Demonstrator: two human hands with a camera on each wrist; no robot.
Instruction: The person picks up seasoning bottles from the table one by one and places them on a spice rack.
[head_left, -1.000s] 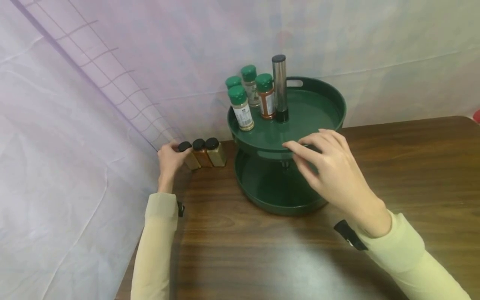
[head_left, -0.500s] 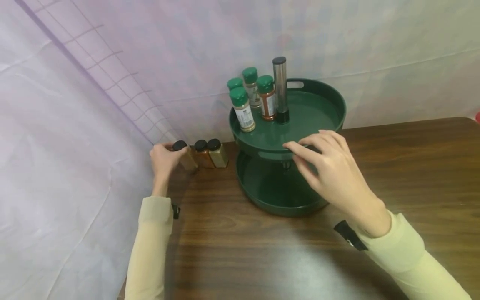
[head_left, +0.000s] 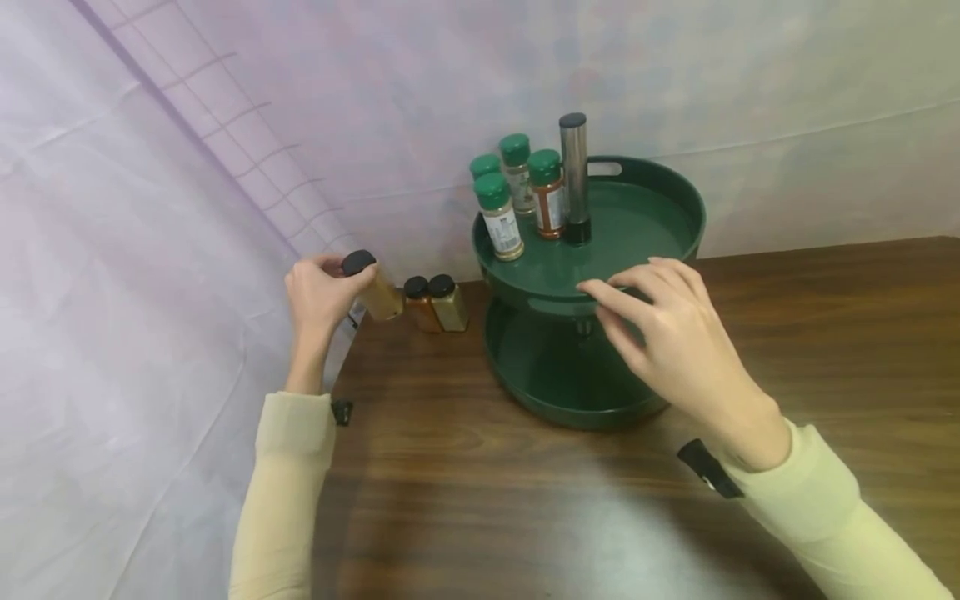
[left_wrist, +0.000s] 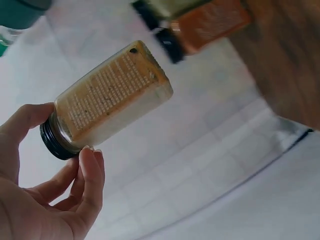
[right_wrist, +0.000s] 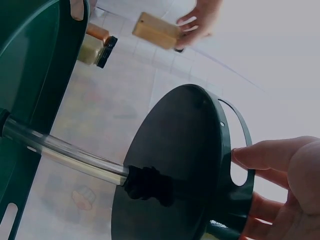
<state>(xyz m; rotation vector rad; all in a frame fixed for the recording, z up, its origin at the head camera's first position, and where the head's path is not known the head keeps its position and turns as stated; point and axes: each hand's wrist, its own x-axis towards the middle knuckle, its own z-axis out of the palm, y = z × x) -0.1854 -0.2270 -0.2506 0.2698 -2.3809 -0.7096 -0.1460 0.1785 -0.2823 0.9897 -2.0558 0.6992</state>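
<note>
In left hand (head_left: 318,296), black-capped jar (left_wrist: 112,95) pinched at top, seemingly off table (head_left: 450,467).

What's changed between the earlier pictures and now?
The left hand, already pinching a jar, has lifted it up and leftward, away from the other two jars. Those stay standing; the right hand remains at the upper rim of the stand, and the bottles stay on top.

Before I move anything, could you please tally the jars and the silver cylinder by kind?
Green-capped jars: 4, on the upper tray
Black-capped jars: 3, one held in the left hand
Silver cylinder: 1, on the upper tray
Total: 8
</note>
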